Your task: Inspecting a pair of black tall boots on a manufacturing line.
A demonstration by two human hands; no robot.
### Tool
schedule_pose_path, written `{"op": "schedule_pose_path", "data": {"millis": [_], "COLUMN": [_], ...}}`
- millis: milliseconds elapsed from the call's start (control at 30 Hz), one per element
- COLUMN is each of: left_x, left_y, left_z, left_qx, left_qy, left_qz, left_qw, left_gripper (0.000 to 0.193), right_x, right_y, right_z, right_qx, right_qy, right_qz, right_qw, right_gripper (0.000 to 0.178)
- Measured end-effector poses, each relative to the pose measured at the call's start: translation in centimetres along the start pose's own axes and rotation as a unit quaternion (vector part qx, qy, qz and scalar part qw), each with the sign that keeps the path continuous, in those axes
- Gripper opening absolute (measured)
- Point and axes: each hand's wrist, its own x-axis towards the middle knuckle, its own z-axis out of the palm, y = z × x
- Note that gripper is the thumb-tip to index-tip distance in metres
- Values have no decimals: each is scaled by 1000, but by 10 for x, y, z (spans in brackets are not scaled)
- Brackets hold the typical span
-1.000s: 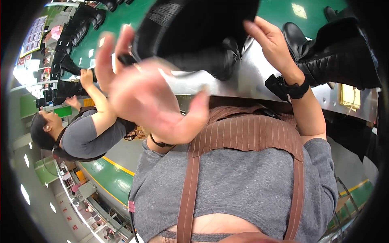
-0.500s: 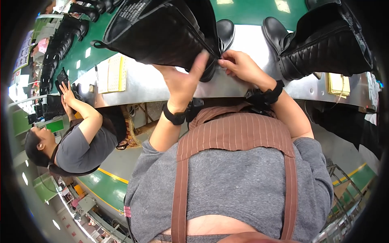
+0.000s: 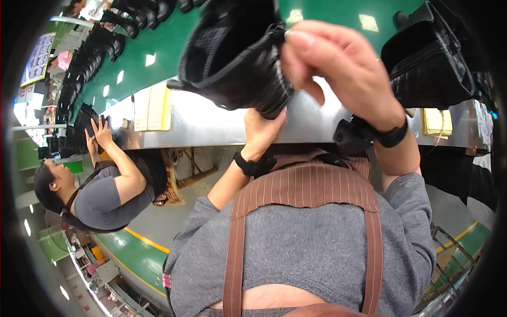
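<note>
A tall black leather boot [image 3: 237, 79] is before me at the workbench, its open top facing me and its shaft tilted. Low down, my left hand [image 3: 260, 132] grips the boot near its ankle, fingers partly hidden behind the leather. Up at the edge of the shaft, my right hand [image 3: 346, 68] is closed in a pinch on the zipper pull, which is mostly covered by the fingertips. On the right of the bench stands another black boot [image 3: 433, 74], its opening also turned my way; neither hand touches it.
The metal workbench [image 3: 200, 124] has a green surface [image 3: 338, 18] beyond it. Yellowish paper stacks lie left [image 3: 153, 108] and right [image 3: 437, 122]. Several black boots [image 3: 87, 74] line the far left. A co-worker [image 3: 108, 187] in grey sits at the left, hands raised by dark pieces.
My right hand has risen from the boot's ankle to the upper shaft with the zipper pull. The left hand has shifted right and lower. The boot's top has swung right and toward me.
</note>
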Motion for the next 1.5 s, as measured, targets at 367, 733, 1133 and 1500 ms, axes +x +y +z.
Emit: {"op": "schedule_pose_path", "data": {"millis": [367, 733, 1133, 1500], "left_x": [-2, 38, 87, 92], "left_y": [15, 148, 219, 217], "left_z": [-20, 94, 140, 142], "left_qx": [-55, -103, -436, -362], "left_qy": [184, -32, -185, -59], "left_qz": [440, 364, 179, 197], "left_qw": [877, 925, 862, 909], "left_gripper": [45, 56, 41, 25], "right_x": [-183, -191, -186, -193], "right_y": [36, 78, 61, 63], "right_z": [-53, -107, -125, -126], "right_qx": [-610, -405, -291, -295], "right_qy": [110, 312, 255, 274], "right_qz": [446, 101, 133, 176], "right_qw": [646, 853, 913, 899], "right_gripper": [53, 51, 51, 49]}}
